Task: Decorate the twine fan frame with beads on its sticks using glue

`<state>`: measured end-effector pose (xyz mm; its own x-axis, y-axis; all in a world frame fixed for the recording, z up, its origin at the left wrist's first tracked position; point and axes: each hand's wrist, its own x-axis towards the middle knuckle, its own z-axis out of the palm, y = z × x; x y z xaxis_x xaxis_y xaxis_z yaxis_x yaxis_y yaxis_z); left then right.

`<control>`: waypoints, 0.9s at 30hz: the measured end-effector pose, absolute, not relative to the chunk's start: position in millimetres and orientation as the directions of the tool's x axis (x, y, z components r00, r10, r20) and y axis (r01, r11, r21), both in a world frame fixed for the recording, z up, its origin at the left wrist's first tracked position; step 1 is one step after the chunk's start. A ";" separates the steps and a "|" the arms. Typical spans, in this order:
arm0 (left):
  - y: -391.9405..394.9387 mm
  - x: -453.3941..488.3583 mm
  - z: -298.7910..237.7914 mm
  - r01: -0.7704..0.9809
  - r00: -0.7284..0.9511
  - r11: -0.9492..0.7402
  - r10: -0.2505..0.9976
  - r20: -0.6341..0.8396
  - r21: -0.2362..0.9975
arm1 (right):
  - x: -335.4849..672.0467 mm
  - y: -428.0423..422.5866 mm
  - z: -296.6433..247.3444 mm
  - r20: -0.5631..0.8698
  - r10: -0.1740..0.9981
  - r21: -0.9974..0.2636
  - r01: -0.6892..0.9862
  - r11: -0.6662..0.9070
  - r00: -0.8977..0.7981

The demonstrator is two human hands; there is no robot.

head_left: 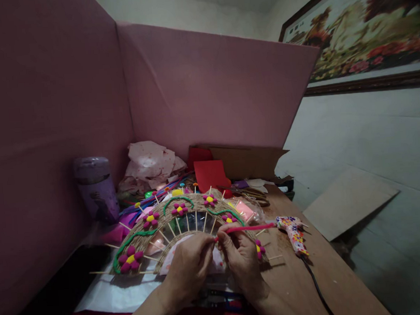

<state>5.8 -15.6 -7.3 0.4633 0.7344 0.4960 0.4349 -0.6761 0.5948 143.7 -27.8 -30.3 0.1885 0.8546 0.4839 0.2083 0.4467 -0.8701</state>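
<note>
A pinkish-red pipe cleaner (252, 227) stretches between my two hands, its long end pointing right toward the glue gun. My left hand (189, 261) pinches the short end with thumb and forefinger. Close beside it, my right hand (242, 259) grips the same stem between thumb and fingers. Beneath both hands lies a fan-shaped piece (199, 204) of twine woven over wooden sticks. It carries magenta flowers (131, 259) with yellow centres and green curled stems (132, 237). My hands hide part of its lower middle.
A floral-patterned glue gun (292, 233) lies at the right, its black cord (318, 289) trailing forward. Dark-handled snips (224, 296) lie below my hands. Behind the fan are red paper (210, 174), a plastic bundle (152, 162) and a purple container (96, 190). Pink panels (208, 89) stand behind.
</note>
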 end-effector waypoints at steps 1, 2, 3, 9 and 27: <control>-16.6 5.9 -6.9 0.442 0.471 -0.684 0.727 0.500 0.579 | 143.0 -28.6 -29.8 0.480 0.855 -0.873 0.205 0.443 0.195; -17.5 6.0 -6.6 0.454 0.474 -0.690 0.723 0.502 0.564 | 142.4 -29.4 -29.4 0.476 0.855 -0.875 0.201 0.440 0.205; -18.2 6.1 -6.5 0.467 0.476 -0.694 0.720 0.505 0.549 | 141.7 -30.2 -29.2 0.474 0.853 -0.878 0.195 0.438 0.218; -18.0 5.9 -8.3 0.518 0.493 -0.714 0.699 0.518 0.471 | 140.3 -32.8 -30.8 0.450 0.848 -0.893 0.170 0.418 0.279; -19.7 5.2 -5.4 0.457 0.273 -0.564 0.825 0.495 0.688 | 135.8 -46.1 -22.0 0.667 0.745 -0.680 0.403 0.612 -0.008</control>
